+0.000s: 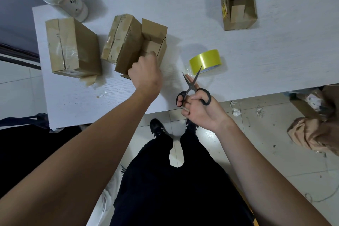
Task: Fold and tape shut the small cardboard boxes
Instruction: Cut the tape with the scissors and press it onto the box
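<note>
The open cardboard box [146, 46] stands on the white table [256, 57], its top flaps up, a taped box [117, 38] touching its left side. The left hand [145, 73] has curled fingers on its near edge. Right of the box lies the yellow tape roll [205, 60]. The right hand [200, 110], nearer than the tape, grips black scissors [192, 88], blades parted.

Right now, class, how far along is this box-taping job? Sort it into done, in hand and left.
Done: the far-left box and the one beside it look taped shut. In hand: the left hand grips an open box, while the right hand holds scissors. Left: that box and the open box at the back; the tape roll lies on the table.
</note>
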A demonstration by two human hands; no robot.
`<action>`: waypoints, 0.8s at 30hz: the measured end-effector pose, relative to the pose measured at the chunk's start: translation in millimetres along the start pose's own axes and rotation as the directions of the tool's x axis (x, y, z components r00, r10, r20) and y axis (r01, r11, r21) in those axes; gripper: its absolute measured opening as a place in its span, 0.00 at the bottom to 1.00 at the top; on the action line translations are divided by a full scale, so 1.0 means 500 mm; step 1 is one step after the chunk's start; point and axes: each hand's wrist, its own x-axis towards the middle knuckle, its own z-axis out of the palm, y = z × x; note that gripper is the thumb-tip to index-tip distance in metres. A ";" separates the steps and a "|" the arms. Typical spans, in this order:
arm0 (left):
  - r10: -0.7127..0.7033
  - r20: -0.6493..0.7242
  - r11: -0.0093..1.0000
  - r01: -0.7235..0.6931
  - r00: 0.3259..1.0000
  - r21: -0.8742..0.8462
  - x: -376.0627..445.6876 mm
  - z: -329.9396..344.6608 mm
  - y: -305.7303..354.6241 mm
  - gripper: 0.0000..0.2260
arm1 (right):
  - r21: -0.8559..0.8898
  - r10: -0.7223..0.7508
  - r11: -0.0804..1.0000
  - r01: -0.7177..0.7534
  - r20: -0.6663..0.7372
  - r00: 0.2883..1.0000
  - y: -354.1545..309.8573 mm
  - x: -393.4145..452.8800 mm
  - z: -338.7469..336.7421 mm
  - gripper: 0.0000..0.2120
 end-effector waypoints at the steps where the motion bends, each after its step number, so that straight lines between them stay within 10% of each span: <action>1: -0.003 -0.001 0.999 0.003 1.000 -0.040 0.000 -0.004 -0.002 0.13 | 0.024 -0.005 1.000 0.005 0.023 1.000 0.000 -0.001 0.000 0.45; 4: 0.081 -0.210 0.993 -0.098 0.974 -0.071 -0.009 -0.013 -0.006 0.24 | 0.118 -0.028 0.993 0.020 0.069 0.997 -0.003 -0.002 -0.002 0.47; 7: 0.333 -0.546 0.854 -0.491 0.769 -0.171 -0.041 -0.019 0.009 0.10 | 0.127 -0.013 0.992 0.001 0.093 0.996 -0.005 0.000 -0.011 0.48; 11: 0.185 -0.069 0.870 -0.196 0.980 -0.453 -0.028 -0.018 0.059 0.13 | 0.069 0.004 0.998 -0.011 0.099 0.995 -0.007 -0.004 -0.017 0.44; 15: -0.003 0.453 0.688 0.331 0.891 -0.646 0.008 -0.040 0.090 0.22 | 0.022 0.012 1.000 -0.014 0.077 0.997 -0.019 -0.011 -0.014 0.31; 24: -0.011 0.616 0.556 0.517 0.788 -0.651 0.024 -0.013 0.100 0.11 | -0.049 -0.008 0.999 0.010 0.030 1.000 -0.028 -0.030 -0.018 0.31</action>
